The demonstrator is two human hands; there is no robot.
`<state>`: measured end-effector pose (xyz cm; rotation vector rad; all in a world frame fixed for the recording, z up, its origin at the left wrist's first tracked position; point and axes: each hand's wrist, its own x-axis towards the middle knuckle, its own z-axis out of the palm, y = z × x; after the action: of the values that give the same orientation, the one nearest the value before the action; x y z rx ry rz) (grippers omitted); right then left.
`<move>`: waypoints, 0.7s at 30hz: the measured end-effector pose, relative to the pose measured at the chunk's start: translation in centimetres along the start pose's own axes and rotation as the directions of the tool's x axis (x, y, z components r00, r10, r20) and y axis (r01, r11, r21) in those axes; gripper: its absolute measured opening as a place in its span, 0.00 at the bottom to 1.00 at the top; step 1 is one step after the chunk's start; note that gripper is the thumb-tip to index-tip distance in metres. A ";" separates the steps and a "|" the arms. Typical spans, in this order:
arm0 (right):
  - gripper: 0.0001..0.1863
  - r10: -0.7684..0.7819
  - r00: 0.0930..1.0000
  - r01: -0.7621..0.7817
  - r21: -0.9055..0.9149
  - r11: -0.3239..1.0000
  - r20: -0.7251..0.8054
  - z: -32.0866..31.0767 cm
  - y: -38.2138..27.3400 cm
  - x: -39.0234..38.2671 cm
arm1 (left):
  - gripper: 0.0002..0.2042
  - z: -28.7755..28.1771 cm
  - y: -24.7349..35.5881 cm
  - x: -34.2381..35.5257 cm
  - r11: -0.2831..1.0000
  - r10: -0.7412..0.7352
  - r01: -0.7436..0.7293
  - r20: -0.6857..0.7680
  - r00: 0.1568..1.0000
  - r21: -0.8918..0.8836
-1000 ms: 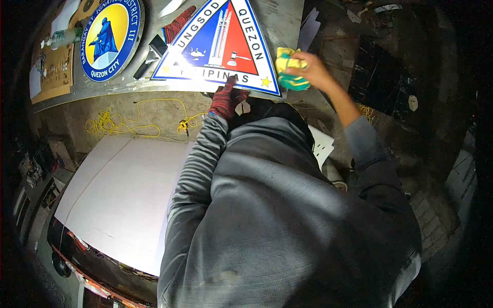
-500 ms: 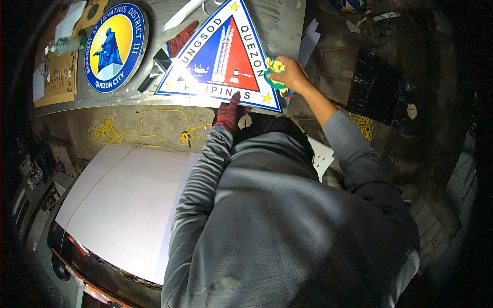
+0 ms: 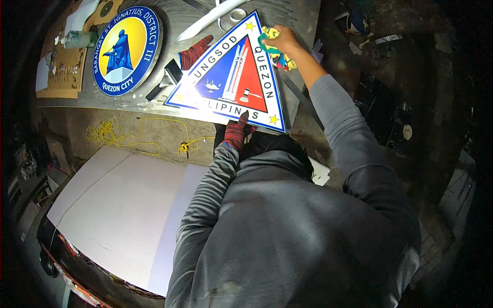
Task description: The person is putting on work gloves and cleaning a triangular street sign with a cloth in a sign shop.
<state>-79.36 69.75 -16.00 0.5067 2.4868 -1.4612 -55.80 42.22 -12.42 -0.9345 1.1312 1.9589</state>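
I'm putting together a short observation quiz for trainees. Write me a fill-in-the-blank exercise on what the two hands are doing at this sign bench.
1. The right hand presses a yellow and green ____ onto the triangular sign.
2. The left hand wears a red ____ and rests on the sign's near edge.
3. To the left of the triangular sign lies a sign whose shape is ____.
4. The tangled cord below the bench is ____ in colour.

Missing words: cloth; glove; round; yellow

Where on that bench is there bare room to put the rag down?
A bare strip of bench lies above the triangular sign. Between the triangle and the round sign it is crowded with a spare glove and a scraper. The right hand holds the rag.
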 end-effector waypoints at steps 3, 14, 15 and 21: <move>0.38 -0.056 0.994 0.054 -0.025 0.998 -0.092 0.7 -0.6 3.6 | 0.20 0.2 0.1 -0.3 0.999 0.034 -0.035 -0.030 0.999 -0.016; 0.46 -0.029 0.937 -0.100 -0.350 0.932 -0.348 0.1 -7.6 7.5 | 0.20 -0.6 -0.6 0.3 1.000 0.003 -0.003 -0.005 1.000 -0.025; 0.46 -0.037 0.940 -0.090 -0.353 0.931 -0.338 -0.2 -8.4 7.3 | 0.19 -0.8 -0.7 0.3 1.000 -0.002 0.001 -0.015 1.000 -0.011; 0.31 -0.337 0.900 0.225 -0.369 0.902 -0.276 -3.9 -14.5 0.8 | 0.21 -4.8 1.1 0.8 0.985 0.117 -0.123 -0.054 0.992 -0.119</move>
<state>-85.83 66.78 -2.80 0.3586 3.1118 -1.0715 -55.95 37.59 -14.40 -1.0011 1.1277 2.1340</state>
